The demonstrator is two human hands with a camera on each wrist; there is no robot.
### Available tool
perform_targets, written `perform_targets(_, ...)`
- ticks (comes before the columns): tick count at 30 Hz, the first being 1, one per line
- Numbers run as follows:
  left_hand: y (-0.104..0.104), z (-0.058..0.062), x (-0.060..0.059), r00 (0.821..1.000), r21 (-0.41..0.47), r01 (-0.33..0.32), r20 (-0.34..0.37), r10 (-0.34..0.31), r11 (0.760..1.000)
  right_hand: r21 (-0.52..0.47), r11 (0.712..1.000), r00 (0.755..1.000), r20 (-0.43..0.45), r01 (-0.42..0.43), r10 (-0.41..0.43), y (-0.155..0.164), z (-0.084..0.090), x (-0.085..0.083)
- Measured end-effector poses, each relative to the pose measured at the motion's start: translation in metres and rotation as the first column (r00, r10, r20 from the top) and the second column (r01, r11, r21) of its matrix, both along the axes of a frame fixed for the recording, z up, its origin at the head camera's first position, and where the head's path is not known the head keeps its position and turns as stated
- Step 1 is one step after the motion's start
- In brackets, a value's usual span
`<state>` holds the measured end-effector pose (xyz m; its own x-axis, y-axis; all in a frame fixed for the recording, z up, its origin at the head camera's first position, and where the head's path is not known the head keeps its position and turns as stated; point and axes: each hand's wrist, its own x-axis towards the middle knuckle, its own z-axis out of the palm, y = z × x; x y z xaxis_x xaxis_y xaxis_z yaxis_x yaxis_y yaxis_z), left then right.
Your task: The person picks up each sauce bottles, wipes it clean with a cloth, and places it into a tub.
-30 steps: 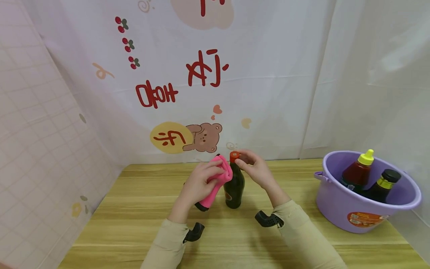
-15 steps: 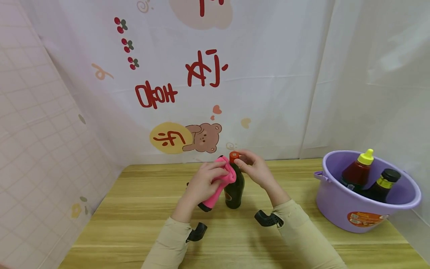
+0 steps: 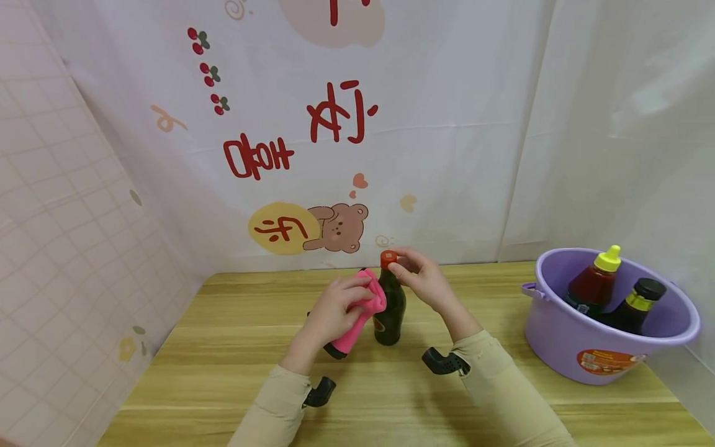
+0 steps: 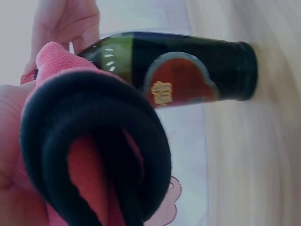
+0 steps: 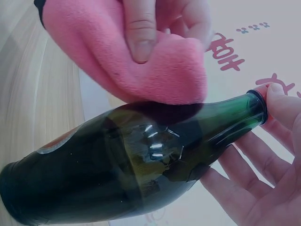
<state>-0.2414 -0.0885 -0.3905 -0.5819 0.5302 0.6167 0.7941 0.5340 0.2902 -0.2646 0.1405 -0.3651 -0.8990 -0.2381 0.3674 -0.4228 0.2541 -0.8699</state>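
Observation:
A dark green glass bottle (image 3: 392, 308) with a red cap (image 3: 388, 257) stands upright on the wooden table. My right hand (image 3: 424, 280) pinches it at the cap and neck, the other fingers spread behind the neck in the right wrist view. My left hand (image 3: 334, 310) grips a folded pink cloth (image 3: 360, 320) with black edging. In the right wrist view the cloth (image 5: 164, 75) lies right against the bottle's shoulder (image 5: 155, 136), with the left thumb pressed on it. A red label (image 4: 176, 80) shows on the bottle's body in the left wrist view.
To the right stands a purple bucket (image 3: 564, 347) holding a sauce bottle with a yellow nozzle (image 3: 593, 282) and a dark bottle with a black cap (image 3: 637, 304). Behind the wooden table (image 3: 223, 372) hangs a white printed curtain (image 3: 447, 124).
My left hand with the pink cloth moved slightly right and up along the bottle, then back left and down. My right hand keeps its hold, and the bottle stays in place.

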Motion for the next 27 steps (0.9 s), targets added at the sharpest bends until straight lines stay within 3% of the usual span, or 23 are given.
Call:
perform_targets(12,-0.006,-0.015,0.004,0.996,0.021,-0.028,0.085,0.026,0.999,0.015,1.0,1.0,0.008,0.013,-0.013,0.0,0.001,0.002)
perform_targets(27,-0.007,-0.029,0.007,0.995,0.032,-0.038,0.09,0.035,0.999,-0.002,1.0,1.0,0.014,0.013,-0.013,-0.001,0.002,0.003)
